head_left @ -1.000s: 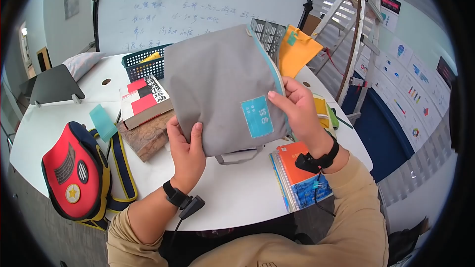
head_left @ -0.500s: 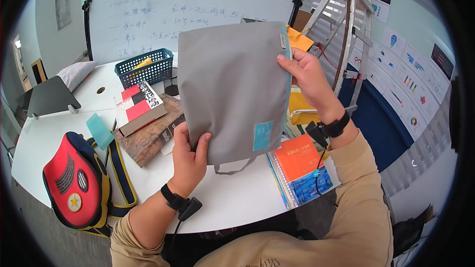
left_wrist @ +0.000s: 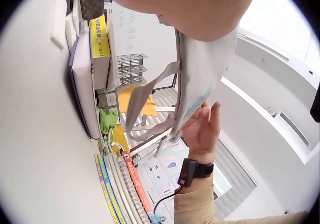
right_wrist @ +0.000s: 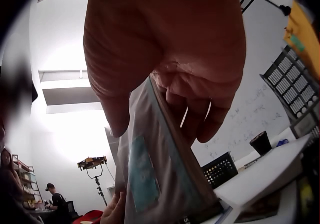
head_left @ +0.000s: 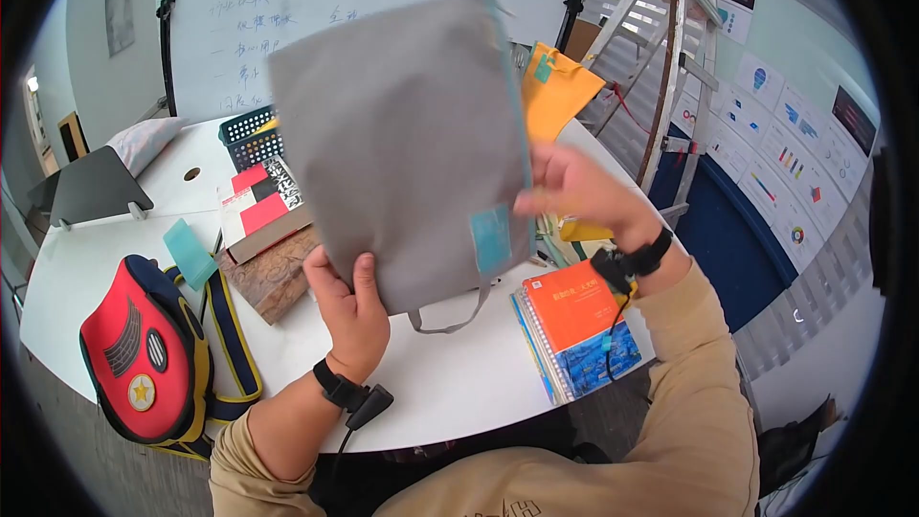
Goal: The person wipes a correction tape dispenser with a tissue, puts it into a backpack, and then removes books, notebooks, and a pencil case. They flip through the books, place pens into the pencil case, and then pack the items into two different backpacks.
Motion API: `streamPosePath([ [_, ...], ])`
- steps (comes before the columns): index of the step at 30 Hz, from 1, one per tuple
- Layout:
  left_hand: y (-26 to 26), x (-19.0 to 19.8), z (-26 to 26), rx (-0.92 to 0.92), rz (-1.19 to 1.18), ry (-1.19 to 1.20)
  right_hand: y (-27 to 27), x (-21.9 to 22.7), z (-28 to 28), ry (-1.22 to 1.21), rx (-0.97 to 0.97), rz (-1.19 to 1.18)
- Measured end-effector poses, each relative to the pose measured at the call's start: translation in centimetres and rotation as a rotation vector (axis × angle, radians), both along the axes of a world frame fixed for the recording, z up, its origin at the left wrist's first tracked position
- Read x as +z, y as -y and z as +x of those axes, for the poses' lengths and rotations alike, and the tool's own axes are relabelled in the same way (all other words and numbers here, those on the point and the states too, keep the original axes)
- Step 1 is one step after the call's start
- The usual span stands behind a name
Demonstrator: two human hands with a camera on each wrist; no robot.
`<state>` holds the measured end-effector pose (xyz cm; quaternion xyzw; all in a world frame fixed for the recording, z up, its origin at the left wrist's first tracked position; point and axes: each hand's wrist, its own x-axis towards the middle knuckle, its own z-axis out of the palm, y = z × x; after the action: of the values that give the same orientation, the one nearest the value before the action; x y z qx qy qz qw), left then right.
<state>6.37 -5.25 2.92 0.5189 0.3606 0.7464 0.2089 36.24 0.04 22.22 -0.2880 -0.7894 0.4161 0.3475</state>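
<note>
A flat grey fabric bag (head_left: 392,134) with a teal label (head_left: 492,239) and teal right edge is held up over the table, tilted left. The left hand (head_left: 352,311) grips its lower left edge, thumb on the front. Beside the teal edge is the right hand (head_left: 589,193), blurred. In the right wrist view, the right hand's thumb and loosely bent fingers stand apart on either side of the bag (right_wrist: 150,154). The left wrist view shows the bag's straps (left_wrist: 142,101) hanging and the right hand (left_wrist: 201,131) with its thumb raised.
A red backpack (head_left: 144,354) lies at the table's left. Behind the bag are stacked books (head_left: 263,220), a dark green basket (head_left: 251,124) and a yellow-orange pouch (head_left: 555,96). Spiral notebooks (head_left: 574,311) lie near the front right. A ladder (head_left: 670,67) stands beyond the table.
The bag has moved left and up and tilted left since half a second ago. The right hand has let go of its upper right edge and moved lower; the left hand keeps its grip.
</note>
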Motion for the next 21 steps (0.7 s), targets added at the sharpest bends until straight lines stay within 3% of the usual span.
streamPosePath([
  [2, 0.0, 0.2, -0.2, -0.02, -0.008, 0.049, 2.7, -0.5, -0.9, 0.297, -0.073, 0.045],
  [4, 0.0, 0.7, -0.3, -0.073, 0.001, 0.095, 4.3, 0.1, -1.8, 0.391, -0.147, 0.013],
  [6, 0.1, 1.4, 0.1, -0.172, 0.025, 0.138, 5.4, 0.9, -2.1, 0.282, -0.238, -0.103],
  [9, -0.7, 0.4, -0.6, -0.224, -0.033, 0.232, 6.5, 5.0, -1.2, 0.407, -0.262, 0.479],
  [11, -1.2, 0.4, -1.2, -0.306, -0.036, 0.306, 5.2, 6.1, 0.1, 0.075, -0.298, 0.371],
  [12, -1.4, 0.5, -1.3, -0.346, -0.038, 0.345, 4.8, 7.2, 0.3, 0.018, -0.313, 0.428],
  [16, -1.7, 1.0, -1.3, -0.116, 0.016, 0.132, 4.6, 10.4, 0.4, -0.036, -0.32, 0.557],
  [21, -0.7, 2.1, -1.7, 0.068, 0.072, -0.083, 5.5, 11.3, 0.6, 0.208, -0.209, 0.521],
])
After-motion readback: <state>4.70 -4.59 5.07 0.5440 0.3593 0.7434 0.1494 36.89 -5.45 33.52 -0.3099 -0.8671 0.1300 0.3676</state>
